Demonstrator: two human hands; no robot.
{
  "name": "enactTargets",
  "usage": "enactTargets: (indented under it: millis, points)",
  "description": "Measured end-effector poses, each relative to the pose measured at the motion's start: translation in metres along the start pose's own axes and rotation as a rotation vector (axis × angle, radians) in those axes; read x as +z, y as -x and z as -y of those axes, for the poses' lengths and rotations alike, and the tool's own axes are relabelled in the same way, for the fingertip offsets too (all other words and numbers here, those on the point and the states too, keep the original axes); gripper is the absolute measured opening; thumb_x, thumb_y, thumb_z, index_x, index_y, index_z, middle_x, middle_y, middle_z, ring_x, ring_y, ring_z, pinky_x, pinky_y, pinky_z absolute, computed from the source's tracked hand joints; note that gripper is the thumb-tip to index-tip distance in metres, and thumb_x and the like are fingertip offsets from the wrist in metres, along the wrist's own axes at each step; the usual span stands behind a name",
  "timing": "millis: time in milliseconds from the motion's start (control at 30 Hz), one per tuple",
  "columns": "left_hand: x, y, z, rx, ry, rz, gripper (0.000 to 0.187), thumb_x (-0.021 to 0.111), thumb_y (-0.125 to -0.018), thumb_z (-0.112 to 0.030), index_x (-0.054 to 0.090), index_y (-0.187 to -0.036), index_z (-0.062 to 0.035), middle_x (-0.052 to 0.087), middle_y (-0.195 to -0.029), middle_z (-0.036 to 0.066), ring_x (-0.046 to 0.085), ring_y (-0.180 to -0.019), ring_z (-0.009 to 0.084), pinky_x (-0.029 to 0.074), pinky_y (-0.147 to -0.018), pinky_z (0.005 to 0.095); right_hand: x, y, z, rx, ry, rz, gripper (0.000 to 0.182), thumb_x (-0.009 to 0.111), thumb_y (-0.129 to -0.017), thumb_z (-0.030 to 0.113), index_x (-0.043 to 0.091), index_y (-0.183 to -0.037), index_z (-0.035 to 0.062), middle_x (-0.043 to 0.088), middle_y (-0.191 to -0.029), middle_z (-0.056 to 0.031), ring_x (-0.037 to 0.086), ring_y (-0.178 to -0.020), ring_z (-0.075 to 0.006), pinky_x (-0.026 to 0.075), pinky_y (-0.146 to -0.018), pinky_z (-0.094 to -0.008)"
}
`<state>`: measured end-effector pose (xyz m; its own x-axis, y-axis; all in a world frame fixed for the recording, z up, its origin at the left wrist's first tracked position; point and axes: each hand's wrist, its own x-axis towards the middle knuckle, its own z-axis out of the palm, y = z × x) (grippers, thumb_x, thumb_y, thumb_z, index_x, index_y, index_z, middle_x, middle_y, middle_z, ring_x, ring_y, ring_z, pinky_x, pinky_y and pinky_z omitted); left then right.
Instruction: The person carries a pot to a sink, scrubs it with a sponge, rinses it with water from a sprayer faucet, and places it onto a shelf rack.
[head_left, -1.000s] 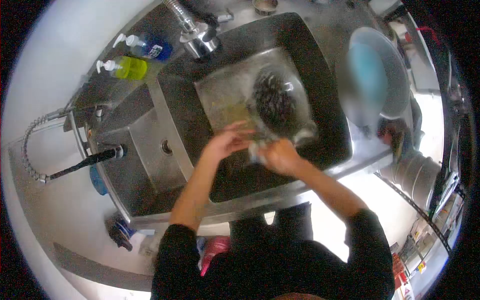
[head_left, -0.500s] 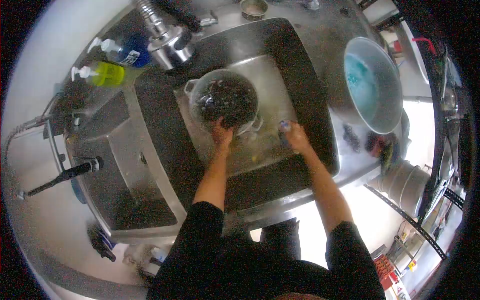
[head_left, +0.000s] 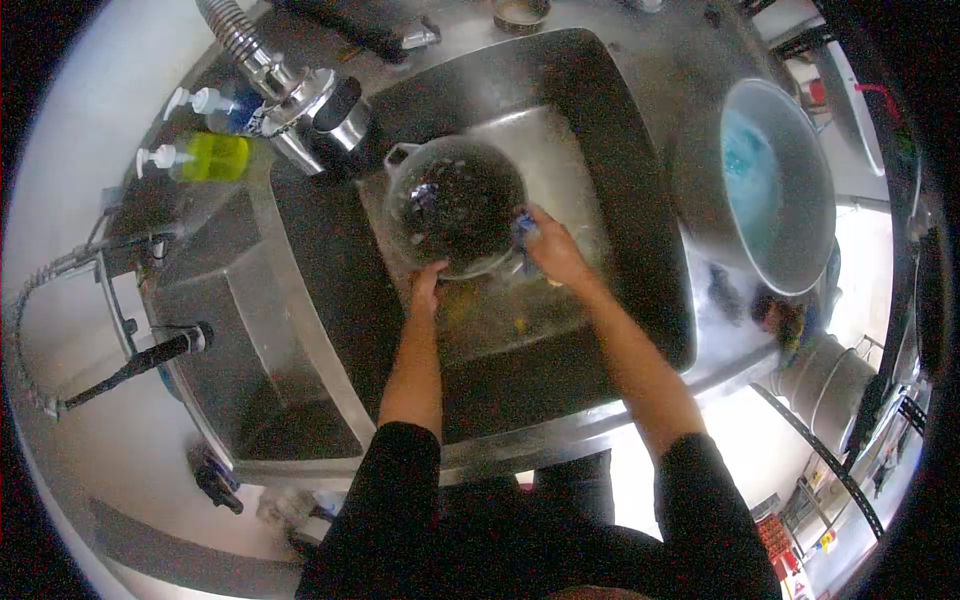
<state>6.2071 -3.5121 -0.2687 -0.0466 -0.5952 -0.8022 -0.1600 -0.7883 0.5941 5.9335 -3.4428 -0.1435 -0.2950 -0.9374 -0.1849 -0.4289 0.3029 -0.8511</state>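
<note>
A round two-handled pot (head_left: pixel 455 205) with a dark inside rests in the deep metal sink (head_left: pixel 560 350). One of its handles points to the upper left. My left hand (head_left: pixel 427 287) grips the pot's near rim, thumb up at the edge. In my right hand (head_left: pixel 556 252) is a small blue-and-white scrubber (head_left: pixel 523 228), mostly covered by the fingers. It meets the pot's right rim. Small yellow bits (head_left: pixel 520 325) lie on the sink floor near both hands.
A large metal faucet head (head_left: pixel 320 115) hangs over the sink's upper left corner. Beside it stand a yellow-green pump bottle (head_left: pixel 215 158) and a blue pump bottle (head_left: pixel 240 112). A big tub (head_left: pixel 815 190) with blue-green liquid is at the right. A small metal bowl (head_left: pixel 520 13) sits behind.
My right hand has moved left with the scrubber, from beside the pot to its right rim. My left hand has come down from inside the pot to its near rim. The pot has turned slightly.
</note>
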Motion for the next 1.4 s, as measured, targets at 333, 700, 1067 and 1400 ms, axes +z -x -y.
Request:
enactTargets:
  millis: [333, 700, 1067, 1400]
  points:
    - [0.001, 0.155, -0.062, -0.027, 0.048, 0.114, 0.048, 0.058, -0.076, -0.006, 0.043, -0.121, 0.0004, 0.054, -0.108, 0.011, 0.054, -0.099, 0.024, 0.046, -0.085, 0.0383, 0.143, 0.029, 0.054, -0.122, 0.231, -0.092, 0.049, 0.048, -0.087, 0.015, 0.041, -0.135, 0.0158, 0.027, -0.144, -0.0218, 0.025, -0.132, -0.0448, 0.025, -0.107, -0.0515]
    - [-0.059, 0.238, -0.081, -0.001, 0.085, 0.142, 0.045, 0.06, -0.07, -0.007, 0.051, -0.114, -0.0023, 0.061, -0.103, 0.01, 0.06, -0.093, 0.0273, 0.049, -0.085, 0.0404, -0.035, -0.029, 0.083, -0.568, 0.651, 0.039, 0.047, 0.043, -0.087, 0.015, 0.038, -0.134, 0.019, 0.062, -0.088, -0.0187, 0.061, -0.075, -0.0349, 0.05, -0.071, -0.0447]
    - [-0.028, 0.251, -0.074, 0.006, 0.253, 0.08, 0.042, 0.062, -0.074, -0.01, 0.051, -0.114, -0.0009, 0.058, -0.105, 0.011, 0.057, -0.093, 0.0248, 0.048, -0.079, 0.0378, -0.16, 0.082, 0.151, -0.169, 0.457, -0.074, 0.032, 0.054, -0.087, 0.02, 0.055, -0.117, 0.0082, 0.061, -0.103, -0.0206, 0.061, -0.087, -0.0404, 0.05, -0.076, -0.0466]
    - [0.006, 0.261, -0.072, -0.071, 0.494, 0.22, 0.031, 0.062, -0.076, -0.018, 0.058, -0.102, -0.0032, 0.061, -0.09, 0.005, 0.058, -0.077, 0.0176, 0.047, -0.064, 0.0332, -0.29, 0.071, 0.172, -0.155, 1.082, -0.408, 0.04, 0.055, -0.09, 0.023, 0.052, -0.125, 0.0048, 0.057, -0.119, -0.0186, 0.053, -0.11, -0.0335, 0.041, -0.094, -0.0391]
